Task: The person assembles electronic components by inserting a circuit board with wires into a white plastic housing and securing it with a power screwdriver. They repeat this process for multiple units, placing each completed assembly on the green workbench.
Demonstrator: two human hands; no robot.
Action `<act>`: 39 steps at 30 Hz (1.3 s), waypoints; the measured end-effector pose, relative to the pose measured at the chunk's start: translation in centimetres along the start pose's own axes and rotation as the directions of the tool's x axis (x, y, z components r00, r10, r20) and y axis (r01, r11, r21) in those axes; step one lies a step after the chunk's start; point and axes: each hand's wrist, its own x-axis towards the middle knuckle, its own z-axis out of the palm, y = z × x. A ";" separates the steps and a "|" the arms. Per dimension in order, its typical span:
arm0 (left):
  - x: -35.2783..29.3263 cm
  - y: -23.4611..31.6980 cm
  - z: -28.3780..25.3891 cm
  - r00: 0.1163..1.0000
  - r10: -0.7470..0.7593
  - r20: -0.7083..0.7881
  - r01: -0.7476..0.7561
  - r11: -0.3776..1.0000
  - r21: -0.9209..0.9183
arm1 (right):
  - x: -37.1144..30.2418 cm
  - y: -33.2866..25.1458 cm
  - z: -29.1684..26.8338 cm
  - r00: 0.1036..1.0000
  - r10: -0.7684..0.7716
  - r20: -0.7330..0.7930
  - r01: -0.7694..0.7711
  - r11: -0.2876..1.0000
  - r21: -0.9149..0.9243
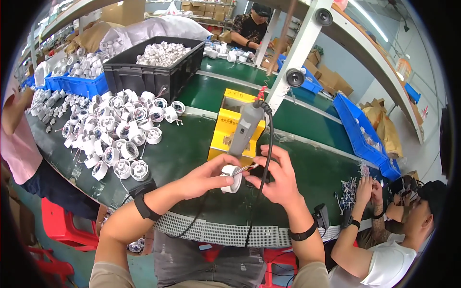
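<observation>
My left hand (201,179) is closed round the side of a small white round plastic housing (229,185), thumb and fingers gripping its rim. Thin coloured wires (246,168) come out of the housing toward my right hand (279,181), whose fingertips pinch their ends. Just beyond both hands, a grey handheld power tool (245,127) with a black cable leans at the yellow metal box (222,126), tip downward. Its cable hangs down past my right fingers. The tool's tip is hidden close to my left fingers.
A big pile of similar white housings (117,129) covers the bench's left side, below a black crate (139,72) of small white parts. Blue bins (357,127) stand at the right. Co-workers sit right (379,254), stand left (19,129) and work across the bench (249,29).
</observation>
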 end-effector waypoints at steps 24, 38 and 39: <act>0.6 -0.4 1.3 0.987 0.149 -0.059 -0.153 0.986 -0.063 | -2.4 -2.4 2.0 0.837 0.537 0.103 -0.480 0.631 0.609; 0.6 -1.1 1.5 0.995 -0.048 -0.084 0.014 0.928 -0.374 | -2.6 -1.9 1.3 0.949 -0.035 -0.314 -0.025 0.983 -0.183; 0.6 -1.4 1.8 0.995 -0.022 -0.096 -0.013 0.938 -0.347 | -2.4 -2.1 1.4 0.953 -0.083 -0.290 0.052 0.992 -0.114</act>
